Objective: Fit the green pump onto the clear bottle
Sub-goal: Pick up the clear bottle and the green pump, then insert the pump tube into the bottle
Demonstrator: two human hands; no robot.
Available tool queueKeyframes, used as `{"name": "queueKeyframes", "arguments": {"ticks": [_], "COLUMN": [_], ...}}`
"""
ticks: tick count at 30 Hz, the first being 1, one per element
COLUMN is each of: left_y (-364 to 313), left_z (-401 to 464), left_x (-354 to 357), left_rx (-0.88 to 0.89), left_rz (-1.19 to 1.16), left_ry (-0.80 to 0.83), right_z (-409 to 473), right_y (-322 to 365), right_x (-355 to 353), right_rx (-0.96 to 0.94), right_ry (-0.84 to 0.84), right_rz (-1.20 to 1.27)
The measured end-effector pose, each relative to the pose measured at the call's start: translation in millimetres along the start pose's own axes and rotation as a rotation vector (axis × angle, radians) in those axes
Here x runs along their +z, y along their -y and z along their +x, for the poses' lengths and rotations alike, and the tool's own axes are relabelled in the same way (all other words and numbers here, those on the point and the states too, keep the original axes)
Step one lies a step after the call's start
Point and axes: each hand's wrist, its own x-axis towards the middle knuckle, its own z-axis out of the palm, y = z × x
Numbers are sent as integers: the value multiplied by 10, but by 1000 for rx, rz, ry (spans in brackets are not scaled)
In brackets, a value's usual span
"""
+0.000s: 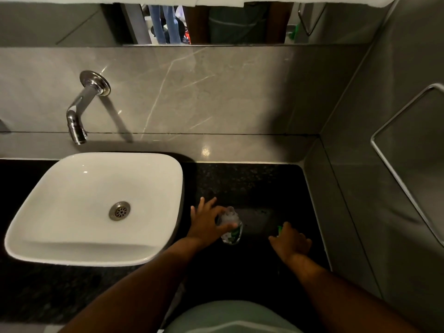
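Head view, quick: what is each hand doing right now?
Left hand: open, fingers spread, thumb against the clear plastic bottle.
Right hand: curled round the green plastic pump, mostly hidden.

left hand: fingers spread | right hand: fingers curled (palm down) | arms extended

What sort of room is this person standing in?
Most likely a bathroom or washroom: a white basin with a drain sits on a dark counter, a chrome tap comes out of the grey wall above it, and a mirror runs along the top.
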Motion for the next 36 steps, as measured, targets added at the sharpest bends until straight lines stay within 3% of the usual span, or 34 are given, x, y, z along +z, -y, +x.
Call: {"name": "queueKeyframes", "arguments": {"ticks": [5, 9, 13, 17, 22, 27, 33, 36], "left_y": [-34, -28, -29, -70, -130, -158, -210, -211], "left_z": [-19, -52, -66, -62, -63, -92, -130, -146], "left_x": [24, 58, 77, 70, 39, -13, -29, -43], "left_rx": [-25, -30, -43, -39, -65, -92, -78, -83], "left_rz": [14, 6, 5, -1, 30, 45, 49, 55], "left_ry": [4, -6, -19, 0, 30, 60, 90, 89], "right_z": [48, 173, 239, 95, -147, -199, -274, -252], "right_y": [1, 213, 680, 1091, 1298, 1247, 1197, 1228], "right_x": [8, -268, -838, -1309, -1276, -954, -608, -706], "right_rx": [-21, -112, -285, -591, -827, -817, -840, -839], "right_ry": [-7, -96, -190, -257, -290, -296, -227, -279], "right_rz": [63, 335, 704, 1022, 1000, 844, 848, 860]}}
